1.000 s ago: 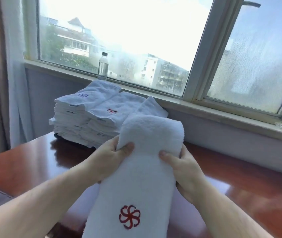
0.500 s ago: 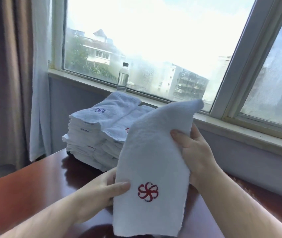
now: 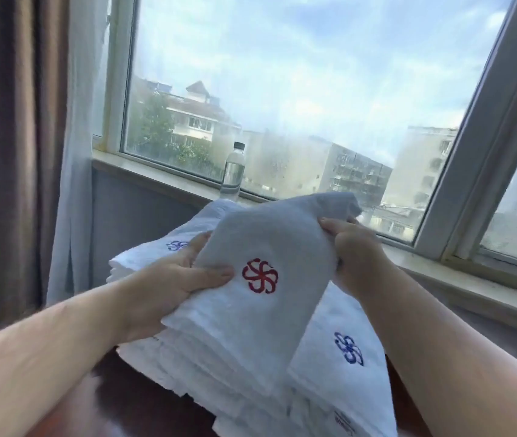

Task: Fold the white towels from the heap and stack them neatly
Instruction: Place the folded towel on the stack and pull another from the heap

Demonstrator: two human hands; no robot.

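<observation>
From the head view, a folded towel [image 3: 270,241], white with a red pinwheel emblem [image 3: 259,275] facing up, is held in both hands over the stack of folded towels [image 3: 206,367]. The left hand [image 3: 175,279] pinches the towel's left edge: the thumb lies flat on top, its tip just beside the emblem, and the fingers are tucked underneath. The right hand [image 3: 358,257] grips the towel's far right corner with curled fingers, and the cloth bunches up above its knuckles. The towel tilts, its far end raised and its near edge down at the top of the stack; whether it already bears on the stack cannot be told.

The stack stands on the dark red-brown table [image 3: 143,414], toward the far edge below the windowsill [image 3: 471,279]. Its layered edges show at the near side. A towel with a blue emblem [image 3: 342,367] lies on top at the right, partly under the held towel, and another blue-marked towel [image 3: 153,253] tops the pile at the far left, behind the left hand.

A clear bottle [image 3: 233,171] stands upright on the windowsill behind the stack. A brown curtain [image 3: 5,152] and a pale sheer one [image 3: 74,152] hang past the table's left edge.
</observation>
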